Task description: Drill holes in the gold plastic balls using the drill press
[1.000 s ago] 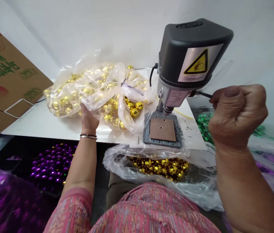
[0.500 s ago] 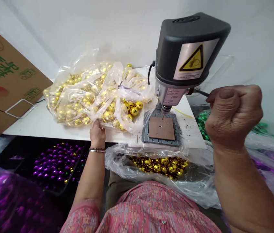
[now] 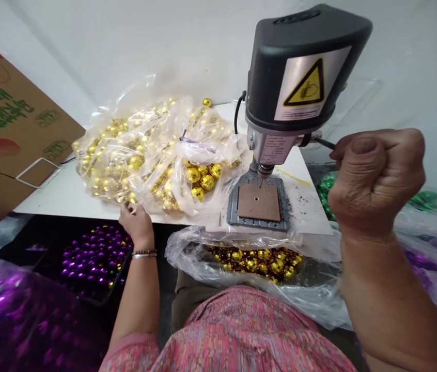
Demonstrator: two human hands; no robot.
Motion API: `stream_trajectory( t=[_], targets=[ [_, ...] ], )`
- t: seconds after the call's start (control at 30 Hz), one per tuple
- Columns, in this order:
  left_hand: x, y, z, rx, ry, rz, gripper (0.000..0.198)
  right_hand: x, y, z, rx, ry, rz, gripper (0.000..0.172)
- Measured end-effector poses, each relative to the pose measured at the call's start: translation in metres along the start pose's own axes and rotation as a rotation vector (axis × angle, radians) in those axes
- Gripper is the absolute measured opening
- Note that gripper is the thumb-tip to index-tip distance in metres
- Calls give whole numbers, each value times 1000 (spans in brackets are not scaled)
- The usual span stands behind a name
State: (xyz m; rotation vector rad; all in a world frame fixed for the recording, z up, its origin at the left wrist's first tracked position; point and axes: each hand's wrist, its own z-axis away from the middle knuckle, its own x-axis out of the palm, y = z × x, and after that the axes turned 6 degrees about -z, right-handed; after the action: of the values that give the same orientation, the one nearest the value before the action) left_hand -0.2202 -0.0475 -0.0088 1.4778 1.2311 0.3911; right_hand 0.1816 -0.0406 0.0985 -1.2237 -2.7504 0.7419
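My right hand [image 3: 375, 181] is closed in a fist around the thin black feed lever [image 3: 324, 143] of a small bench drill press [image 3: 299, 77]. The drill bit hangs just above a brown square plate [image 3: 259, 201] on the press base, and nothing lies on the plate. My left hand [image 3: 136, 223] rests at the table's front edge, its fingers touching the underside of a clear plastic bag of gold balls [image 3: 152, 150]. A bracelet circles that wrist.
A white table [image 3: 63, 196] carries the bag and press. A second open bag of gold balls [image 3: 257, 261] lies in my lap. Purple balls [image 3: 94, 253] fill a tray at lower left; green ones [image 3: 325, 191] lie right. A cardboard box [image 3: 5, 129] leans at left.
My left hand has pulled back from under the bag toward the table's front edge and shifted left. My right fist has stayed on the lever. The view has drifted slightly.
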Motion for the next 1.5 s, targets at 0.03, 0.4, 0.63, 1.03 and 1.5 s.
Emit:
stream_trajectory(
  t=[0.03,0.4,0.63,1.03,1.5],
  targets=[
    [1,7,10,113,84,-106,38,0,0,0,2,0,-2,34],
    [60,61,49,156,-334,-365,93,-4,0,1,28,-49,14,34],
    [52,37,36,290,-309,-293,44,-3,2,2,14,-33,-6,33],
    [52,109,34,957,-584,-760,40,-4,5,4,-20,-60,-6,32],
    [30,114,46,472,-899,-19,65,-4,-12,-27,82,-98,5,48]
  ],
)
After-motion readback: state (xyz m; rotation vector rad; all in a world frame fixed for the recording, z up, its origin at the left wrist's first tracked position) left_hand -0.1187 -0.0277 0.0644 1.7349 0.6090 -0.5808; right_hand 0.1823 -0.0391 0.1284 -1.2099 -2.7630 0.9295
